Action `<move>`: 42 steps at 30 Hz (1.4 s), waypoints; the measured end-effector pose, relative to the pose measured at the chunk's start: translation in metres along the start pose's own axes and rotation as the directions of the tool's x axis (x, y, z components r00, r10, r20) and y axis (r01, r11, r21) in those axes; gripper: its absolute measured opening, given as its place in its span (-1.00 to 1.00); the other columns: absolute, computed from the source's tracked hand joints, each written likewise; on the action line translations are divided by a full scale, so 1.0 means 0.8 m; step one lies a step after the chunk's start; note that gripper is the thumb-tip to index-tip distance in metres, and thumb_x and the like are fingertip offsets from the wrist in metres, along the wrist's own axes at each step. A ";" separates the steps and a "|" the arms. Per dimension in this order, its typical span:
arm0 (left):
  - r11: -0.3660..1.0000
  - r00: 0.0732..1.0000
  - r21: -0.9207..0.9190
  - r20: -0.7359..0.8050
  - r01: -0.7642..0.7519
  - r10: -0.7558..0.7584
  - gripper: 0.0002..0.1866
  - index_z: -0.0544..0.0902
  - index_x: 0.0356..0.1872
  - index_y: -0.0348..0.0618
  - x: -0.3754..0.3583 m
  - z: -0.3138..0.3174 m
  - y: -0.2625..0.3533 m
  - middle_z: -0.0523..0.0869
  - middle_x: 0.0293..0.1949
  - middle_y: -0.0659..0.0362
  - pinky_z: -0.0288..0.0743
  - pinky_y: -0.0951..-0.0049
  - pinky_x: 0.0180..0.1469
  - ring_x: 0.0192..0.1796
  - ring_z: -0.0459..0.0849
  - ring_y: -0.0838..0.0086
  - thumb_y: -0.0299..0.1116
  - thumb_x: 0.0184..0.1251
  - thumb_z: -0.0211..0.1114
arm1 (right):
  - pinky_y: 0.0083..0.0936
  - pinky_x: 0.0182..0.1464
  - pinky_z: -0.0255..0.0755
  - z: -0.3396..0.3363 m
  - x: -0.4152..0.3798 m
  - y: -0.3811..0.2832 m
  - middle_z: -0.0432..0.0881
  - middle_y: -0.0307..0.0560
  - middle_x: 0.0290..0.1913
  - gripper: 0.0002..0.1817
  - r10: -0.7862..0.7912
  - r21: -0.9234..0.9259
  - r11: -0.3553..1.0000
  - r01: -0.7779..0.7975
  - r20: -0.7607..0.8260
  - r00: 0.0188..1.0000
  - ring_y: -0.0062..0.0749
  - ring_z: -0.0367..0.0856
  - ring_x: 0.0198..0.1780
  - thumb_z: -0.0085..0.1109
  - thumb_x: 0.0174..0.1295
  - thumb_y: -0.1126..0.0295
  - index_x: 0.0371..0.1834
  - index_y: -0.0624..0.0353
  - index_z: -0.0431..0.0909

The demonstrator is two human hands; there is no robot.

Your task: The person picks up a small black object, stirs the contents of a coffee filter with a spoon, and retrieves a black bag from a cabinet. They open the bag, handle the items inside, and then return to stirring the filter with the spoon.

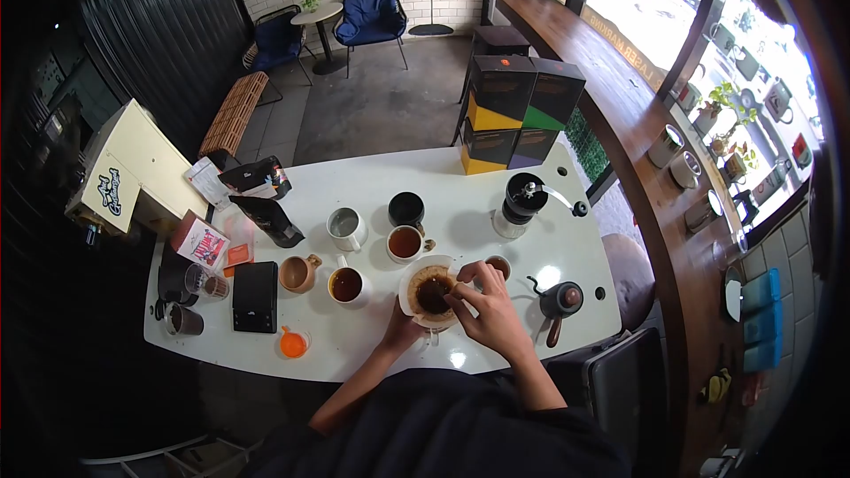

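Observation:
A coffee dripper with a paper filter [413, 283] holds wet dark coffee grounds [434, 294]; what it stands on is mostly hidden. Curled against its left side is my left hand [404, 324], gripping it. My right hand [482, 305] is over the right rim, fingers pinched together; whatever they hold is too small to make out. Just behind that hand, a small cup of brown liquid [498, 266] is partly covered. Left of the dripper stands a white mug of dark liquid [346, 286], and behind it a cup of reddish-brown liquid [405, 244].
A gooseneck kettle [561, 300] and a hand grinder [522, 204] stand on the right. Stacked black boxes [513, 111] rise at the back. Leftward are a brown cup [297, 273], a black scale [255, 297], an orange-lidded container [293, 343] and a black coffee bag [268, 221].

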State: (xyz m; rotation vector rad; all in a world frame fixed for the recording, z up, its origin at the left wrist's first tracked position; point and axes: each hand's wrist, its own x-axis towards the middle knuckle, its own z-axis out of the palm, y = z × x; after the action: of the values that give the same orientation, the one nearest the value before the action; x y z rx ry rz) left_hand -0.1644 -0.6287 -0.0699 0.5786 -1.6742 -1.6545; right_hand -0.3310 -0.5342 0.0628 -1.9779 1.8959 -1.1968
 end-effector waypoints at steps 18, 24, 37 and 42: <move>1.000 1.000 0.010 -0.010 0.011 -0.011 -0.28 0.56 0.31 -0.24 -0.001 0.000 -0.001 0.75 0.20 0.09 0.62 0.30 0.32 0.22 0.74 0.38 -0.53 0.06 0.67 | -0.15 0.22 0.39 -0.003 0.001 -0.005 0.52 -0.02 0.02 -0.83 -0.001 0.017 1.000 0.001 -0.018 1.000 -0.07 0.51 0.13 0.45 0.25 0.42 -0.16 0.20 0.72; 0.974 0.989 -0.177 -0.019 0.142 -0.148 -0.20 0.54 0.34 -0.23 -0.001 -0.001 -0.017 0.72 0.23 0.10 0.59 0.28 0.37 0.26 0.72 0.37 -0.50 -0.01 0.72 | -0.14 0.21 0.39 -0.002 -0.001 0.001 0.52 -0.01 0.02 -0.84 -0.010 0.028 1.000 0.010 0.000 1.000 -0.07 0.51 0.12 0.45 0.24 0.43 -0.16 0.20 0.72; 0.996 0.998 -0.059 0.009 0.066 -0.066 -0.19 0.51 0.39 -0.20 0.000 -0.001 -0.007 0.70 0.27 0.11 0.59 0.28 0.38 0.28 0.70 0.39 -0.53 0.04 0.69 | -0.15 0.18 0.42 -0.001 -0.003 0.000 0.52 -0.02 0.01 -0.84 -0.022 0.027 0.999 0.023 -0.013 1.000 -0.04 0.52 0.12 0.46 0.21 0.44 -0.17 0.16 0.72; 1.000 1.000 0.008 0.007 0.016 -0.017 -0.16 0.50 0.40 -0.20 -0.001 -0.001 -0.012 0.68 0.29 0.11 0.59 0.29 0.38 0.29 0.69 0.39 -0.50 0.03 0.71 | -0.16 0.17 0.42 -0.004 -0.003 -0.001 0.52 -0.03 0.02 -0.85 -0.023 0.013 1.000 0.022 0.034 0.999 -0.04 0.52 0.11 0.47 0.21 0.43 -0.18 0.16 0.73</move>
State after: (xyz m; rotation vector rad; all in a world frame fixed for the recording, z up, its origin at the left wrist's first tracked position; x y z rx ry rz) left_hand -0.1644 -0.6294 -0.0796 0.5930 -1.6858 -1.6637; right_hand -0.3324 -0.5303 0.0642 -2.0055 1.8501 -1.1698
